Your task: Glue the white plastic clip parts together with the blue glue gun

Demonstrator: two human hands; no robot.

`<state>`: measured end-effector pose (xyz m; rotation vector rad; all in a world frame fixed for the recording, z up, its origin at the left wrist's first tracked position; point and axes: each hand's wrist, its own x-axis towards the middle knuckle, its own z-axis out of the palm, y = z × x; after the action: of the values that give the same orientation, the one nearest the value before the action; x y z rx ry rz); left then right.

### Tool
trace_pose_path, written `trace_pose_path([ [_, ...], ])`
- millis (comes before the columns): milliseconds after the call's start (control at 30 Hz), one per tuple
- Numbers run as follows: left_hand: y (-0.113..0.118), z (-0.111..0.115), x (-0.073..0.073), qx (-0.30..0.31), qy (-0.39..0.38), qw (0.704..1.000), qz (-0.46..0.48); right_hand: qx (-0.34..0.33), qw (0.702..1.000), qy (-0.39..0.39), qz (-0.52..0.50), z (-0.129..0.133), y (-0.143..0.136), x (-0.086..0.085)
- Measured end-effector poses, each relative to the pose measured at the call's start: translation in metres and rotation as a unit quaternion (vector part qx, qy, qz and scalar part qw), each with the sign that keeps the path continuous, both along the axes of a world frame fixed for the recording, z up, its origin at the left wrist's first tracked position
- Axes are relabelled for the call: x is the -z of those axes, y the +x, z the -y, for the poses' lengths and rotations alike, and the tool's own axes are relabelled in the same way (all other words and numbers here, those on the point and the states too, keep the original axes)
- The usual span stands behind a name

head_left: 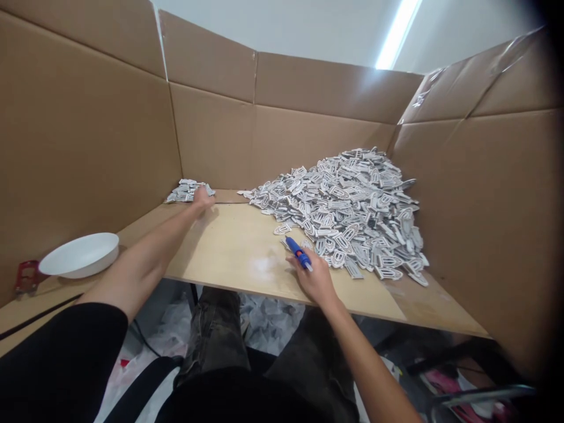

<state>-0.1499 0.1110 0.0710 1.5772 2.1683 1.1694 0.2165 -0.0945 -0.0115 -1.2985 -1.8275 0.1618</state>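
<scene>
My left hand [203, 198] reaches far forward to a small pile of flat grey-white pieces [183, 191] in the back left corner. Its fingers are mostly hidden among the pieces, so I cannot make out whether they grip one. Closer to me, my right hand [315, 276] is wrapped round a blue pen-shaped tool [298, 252] with an orange spot on its side. The tool points up and away, beside the front left edge of a big heap of slotted, round-ended grey-white pieces [348, 200].
Tall cardboard walls [308, 132] enclose the wooden table [229, 247] at the back and sides. A white bowl [81, 255] stands on the left, with a red object [27, 277] beside it. Plastic bags [268, 323] lie below the table edge.
</scene>
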Motion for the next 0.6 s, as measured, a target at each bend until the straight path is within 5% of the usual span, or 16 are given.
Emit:
trace_pose_path([
  [100, 0.023, 0.001, 0.03, 0.038, 0.031, 0.998, -0.037, 0.035, 0.999, 0.018, -0.007, -0.002, 0.0, -0.001],
  [200, 0.058, 0.005, 0.042, 0.141, 0.053, 0.987, -0.062, 0.084, 0.996, 0.022, -0.023, -0.005, 0.001, 0.0],
  [400, 0.137, 0.031, 0.05, 0.443, 0.079, 0.884, -0.129, 0.17, 0.985, -0.026, -0.033, -0.014, 0.006, 0.003],
  [500, 0.165, 0.048, 0.06, 0.458, 0.059, 0.871, -0.165, 0.178, 0.983, -0.028, -0.023, -0.016, 0.006, 0.004],
  [600, 0.177, 0.058, 0.067, 0.416, 0.042, 0.883, -0.211, 0.114, 0.993, -0.01, -0.008, -0.017, 0.001, 0.002],
])
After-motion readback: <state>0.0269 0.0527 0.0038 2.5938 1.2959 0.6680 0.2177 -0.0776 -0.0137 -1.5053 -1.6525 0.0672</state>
